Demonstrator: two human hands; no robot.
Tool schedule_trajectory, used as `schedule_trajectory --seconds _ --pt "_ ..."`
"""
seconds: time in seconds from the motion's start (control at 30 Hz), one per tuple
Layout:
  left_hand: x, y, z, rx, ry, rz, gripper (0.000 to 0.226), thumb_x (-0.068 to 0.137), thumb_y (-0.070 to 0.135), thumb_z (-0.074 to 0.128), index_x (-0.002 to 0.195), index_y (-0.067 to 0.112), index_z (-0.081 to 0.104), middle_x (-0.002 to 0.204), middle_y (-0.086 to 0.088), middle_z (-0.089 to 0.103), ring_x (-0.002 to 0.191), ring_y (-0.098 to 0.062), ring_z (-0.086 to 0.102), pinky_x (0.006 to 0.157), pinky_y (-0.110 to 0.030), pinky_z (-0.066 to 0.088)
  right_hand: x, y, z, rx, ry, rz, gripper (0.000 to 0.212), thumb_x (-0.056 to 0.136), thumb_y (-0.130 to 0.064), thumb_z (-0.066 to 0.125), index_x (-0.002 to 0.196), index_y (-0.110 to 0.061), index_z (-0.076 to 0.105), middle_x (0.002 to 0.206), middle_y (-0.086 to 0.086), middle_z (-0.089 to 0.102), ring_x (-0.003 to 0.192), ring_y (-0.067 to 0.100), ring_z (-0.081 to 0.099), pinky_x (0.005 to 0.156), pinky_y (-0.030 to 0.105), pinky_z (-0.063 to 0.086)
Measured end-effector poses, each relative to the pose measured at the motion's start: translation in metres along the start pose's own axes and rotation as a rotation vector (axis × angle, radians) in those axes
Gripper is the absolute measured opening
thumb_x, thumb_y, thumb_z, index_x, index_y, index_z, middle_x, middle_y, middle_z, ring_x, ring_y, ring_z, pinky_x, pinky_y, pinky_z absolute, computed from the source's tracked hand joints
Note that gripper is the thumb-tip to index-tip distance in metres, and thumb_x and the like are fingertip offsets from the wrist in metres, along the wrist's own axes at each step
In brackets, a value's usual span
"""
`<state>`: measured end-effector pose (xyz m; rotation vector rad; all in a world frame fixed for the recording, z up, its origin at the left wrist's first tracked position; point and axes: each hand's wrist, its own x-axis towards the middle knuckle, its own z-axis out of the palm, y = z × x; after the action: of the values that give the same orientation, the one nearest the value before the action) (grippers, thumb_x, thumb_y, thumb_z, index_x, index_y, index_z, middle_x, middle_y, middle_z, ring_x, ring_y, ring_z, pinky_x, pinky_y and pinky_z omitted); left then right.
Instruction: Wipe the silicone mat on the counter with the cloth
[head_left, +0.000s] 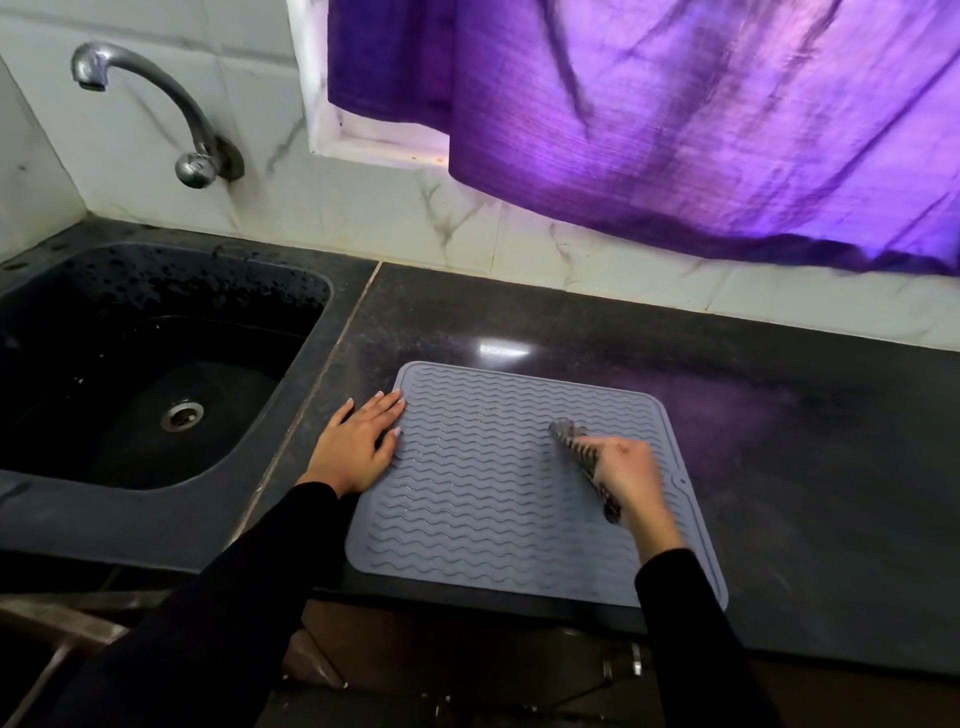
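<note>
Mat (483, 483) under both hands, cloth (584, 457) in right.

The right hand (626, 475) is hiding the middle of the blurred, dark patterned cloth (571, 439); its fingers (597, 447) are curling out of sight. The purple hanging curtain (675, 130) is running past the top and right edges.

Bare counter (779, 415) right of mat (493, 493)
</note>
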<state>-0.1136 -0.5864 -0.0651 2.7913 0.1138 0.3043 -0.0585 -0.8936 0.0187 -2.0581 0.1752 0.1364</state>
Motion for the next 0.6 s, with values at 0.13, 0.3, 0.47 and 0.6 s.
schedule_trajectory --seconds 0.13,0.3,0.47,0.6 --pt "0.001 0.000 0.000 0.001 -0.017 -0.007 0.073 0.081 0.055 0.007 0.143 0.026 0.033 0.151 0.011 0.028 0.141 -0.006 0.020 0.115 -0.035 0.007 -0.011 -0.021 0.029 -0.056 0.112 -0.149 0.050 0.075 0.007 0.043 0.110 -0.018 0.069 0.118 0.010 0.065 0.108 0.027 0.060 0.092 0.030 0.048" --pt "0.001 0.000 0.000 0.009 -0.016 -0.002 0.073 0.082 0.055 0.006 0.143 0.026 0.033 0.151 0.011 0.027 0.141 -0.007 0.020 0.115 -0.035 0.007 -0.053 0.001 0.085 -0.606 -0.202 -0.601 0.059 0.080 0.000 0.052 0.137 -0.013 0.044 0.148 0.005 0.036 0.137 0.021 0.033 0.117 0.032 0.018" --pt "0.001 -0.001 -0.001 0.005 -0.022 0.007 0.073 0.082 0.055 0.007 0.143 0.025 0.034 0.151 0.010 0.028 0.141 -0.008 0.021 0.115 -0.036 0.008 -0.050 0.016 0.067 -0.733 -0.198 -0.738 0.063 0.081 -0.001 0.052 0.139 -0.022 0.040 0.151 -0.006 0.030 0.141 0.009 0.022 0.107 0.017 -0.003" --pt "0.000 -0.001 -0.002 0.000 -0.026 0.006 0.073 0.082 0.055 0.008 0.142 0.024 0.035 0.151 0.009 0.029 0.141 -0.009 0.022 0.115 -0.038 0.010 -0.048 0.026 0.033 -0.689 -0.211 -0.658 0.060 0.077 0.002 0.048 0.130 -0.026 0.053 0.144 -0.015 0.039 0.137 0.003 0.029 0.103 0.011 0.007"
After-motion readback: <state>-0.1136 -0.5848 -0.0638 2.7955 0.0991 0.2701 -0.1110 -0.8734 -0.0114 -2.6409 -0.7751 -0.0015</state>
